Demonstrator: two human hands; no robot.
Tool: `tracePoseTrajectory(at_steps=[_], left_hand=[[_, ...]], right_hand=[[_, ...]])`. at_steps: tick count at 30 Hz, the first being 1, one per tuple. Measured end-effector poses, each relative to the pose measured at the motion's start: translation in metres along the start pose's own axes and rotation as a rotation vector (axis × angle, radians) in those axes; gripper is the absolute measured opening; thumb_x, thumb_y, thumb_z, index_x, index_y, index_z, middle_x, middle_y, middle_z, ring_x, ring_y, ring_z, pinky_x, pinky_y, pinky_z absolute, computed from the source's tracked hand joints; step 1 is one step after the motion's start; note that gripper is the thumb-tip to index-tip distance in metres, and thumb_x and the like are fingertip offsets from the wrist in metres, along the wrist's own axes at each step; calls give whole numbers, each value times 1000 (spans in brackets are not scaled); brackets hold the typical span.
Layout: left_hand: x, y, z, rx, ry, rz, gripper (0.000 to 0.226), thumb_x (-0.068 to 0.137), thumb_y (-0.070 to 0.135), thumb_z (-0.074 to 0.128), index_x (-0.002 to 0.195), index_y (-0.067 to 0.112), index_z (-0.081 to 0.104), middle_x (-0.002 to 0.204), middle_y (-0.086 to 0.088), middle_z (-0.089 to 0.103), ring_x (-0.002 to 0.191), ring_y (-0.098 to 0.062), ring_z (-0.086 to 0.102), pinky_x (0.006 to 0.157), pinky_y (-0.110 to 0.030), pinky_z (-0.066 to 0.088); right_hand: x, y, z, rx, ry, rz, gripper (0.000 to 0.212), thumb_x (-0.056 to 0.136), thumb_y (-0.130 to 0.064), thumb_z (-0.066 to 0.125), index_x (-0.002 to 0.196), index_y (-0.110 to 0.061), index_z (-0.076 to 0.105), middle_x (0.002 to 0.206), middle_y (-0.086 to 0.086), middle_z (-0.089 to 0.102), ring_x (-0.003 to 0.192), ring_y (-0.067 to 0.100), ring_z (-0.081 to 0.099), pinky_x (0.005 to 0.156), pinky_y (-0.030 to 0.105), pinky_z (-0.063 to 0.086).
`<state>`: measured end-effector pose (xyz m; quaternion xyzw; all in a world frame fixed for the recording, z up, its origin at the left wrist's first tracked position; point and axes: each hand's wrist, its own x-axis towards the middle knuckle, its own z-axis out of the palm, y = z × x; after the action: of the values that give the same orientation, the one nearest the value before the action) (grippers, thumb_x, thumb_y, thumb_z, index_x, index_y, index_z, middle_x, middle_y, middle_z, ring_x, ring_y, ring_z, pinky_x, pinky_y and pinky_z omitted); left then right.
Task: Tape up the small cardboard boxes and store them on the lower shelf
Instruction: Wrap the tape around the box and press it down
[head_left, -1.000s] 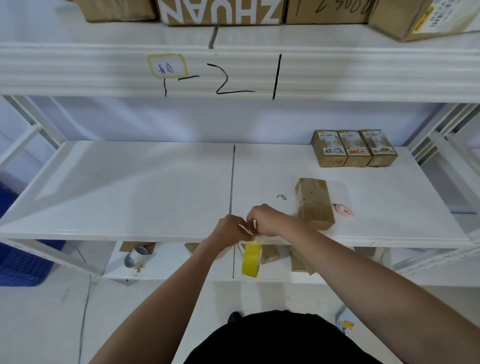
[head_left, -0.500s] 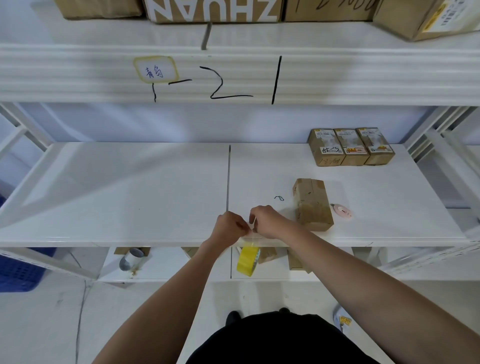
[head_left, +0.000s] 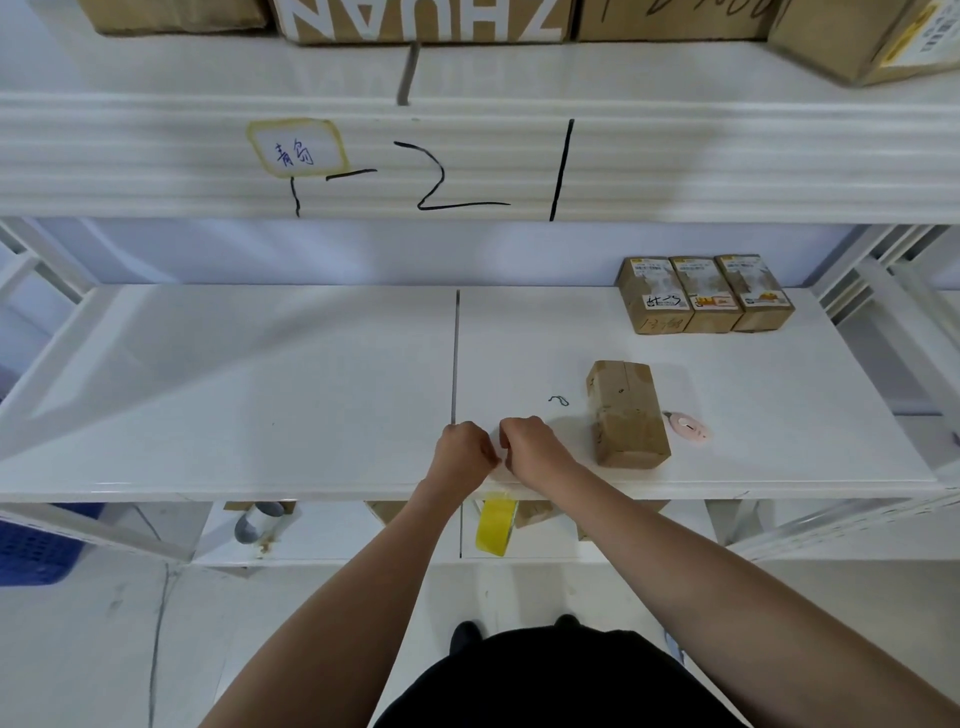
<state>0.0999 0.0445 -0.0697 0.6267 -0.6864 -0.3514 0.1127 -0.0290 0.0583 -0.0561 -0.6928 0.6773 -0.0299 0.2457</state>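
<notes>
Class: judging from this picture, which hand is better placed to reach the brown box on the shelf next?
Probably the right hand: the box lies just to its right, while the left hand is farther away.

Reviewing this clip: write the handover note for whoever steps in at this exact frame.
Left hand and right hand: fingers curled, meeting at the shelf's front edge, apparently pinching a clear tape end; the yellow tape roll hangs just below them.
Small box lies on the middle shelf, right of the hands, untouched; a pink cutter sits beside it.
Three labelled boxes stand at the shelf's back right.
Done: tape apparently being pulled.
Left: tape the box, store it on the lower shelf.
</notes>
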Motion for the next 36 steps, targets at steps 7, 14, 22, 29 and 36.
tracePoseTrajectory(at_steps=[7,14,22,29,36], left_hand=[[7,-2,3,25,14,-34,9,79,3,74,85,7,69,90,-12,72,90,-28,65,75,-31,51],[15,-5,6,-12,26,-112,7,82,11,75,87,11,70,96,-9,73,91,-24,60,75,-26,43],[21,-4,4,7,18,-156,11,83,13,76,90,7,71,99,-9,72,102,-28,62,81,-29,49],[27,9,0,3,18,-163,20,80,20,83,85,12,65,87,-4,64,96,-27,64,82,-32,53],[41,57,13,-238,-12,-122,21,87,29,77,100,15,69,94,-5,72,79,-19,64,68,-25,51]], right_hand=[[6,7,6,-33,-12,32,19,90,1,57,108,-4,57,112,15,60,101,33,60,82,39,49],[8,15,6,42,9,64,21,87,-9,68,105,-8,58,108,12,63,97,30,60,77,35,48],[10,22,-15,137,126,-21,16,94,-15,63,107,-10,55,83,2,58,81,25,58,76,36,49],[9,41,-63,241,305,-43,15,96,-9,61,110,-11,57,73,3,63,65,18,60,64,34,51],[6,92,-101,338,469,154,14,95,-8,59,109,-11,60,77,0,64,71,18,62,64,28,46]])
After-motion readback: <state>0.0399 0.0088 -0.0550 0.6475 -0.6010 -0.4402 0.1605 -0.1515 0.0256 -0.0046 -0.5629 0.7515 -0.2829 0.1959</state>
